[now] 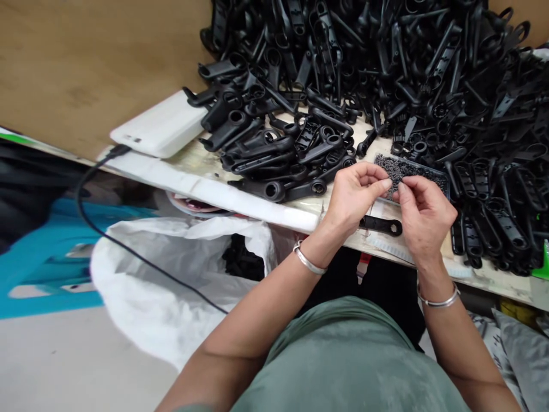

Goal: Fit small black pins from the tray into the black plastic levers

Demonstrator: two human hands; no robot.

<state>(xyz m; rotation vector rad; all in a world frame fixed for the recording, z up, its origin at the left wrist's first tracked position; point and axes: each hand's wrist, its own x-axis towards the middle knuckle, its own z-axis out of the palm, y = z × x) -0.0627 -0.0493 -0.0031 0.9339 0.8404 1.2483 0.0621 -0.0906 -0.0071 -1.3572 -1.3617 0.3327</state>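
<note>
Head view: the person's left hand (358, 191) and right hand (424, 214) meet over the desk's (198, 163) near edge, thumbs pressed to fingertips, slightly apart; whether either pinches something small cannot be told. Tray (448, 182) of small dark pieces (397, 170) just behind the fingertips. One flat black part (383, 225) lies along the near edge between the wrists, its left end hidden. Black parts (317, 63) heaped toward the far edge

Black elongated part (381, 225) lying flat, holed end rightward, tray (447, 181) of tiny grey pieces (397, 168) beyond
</note>
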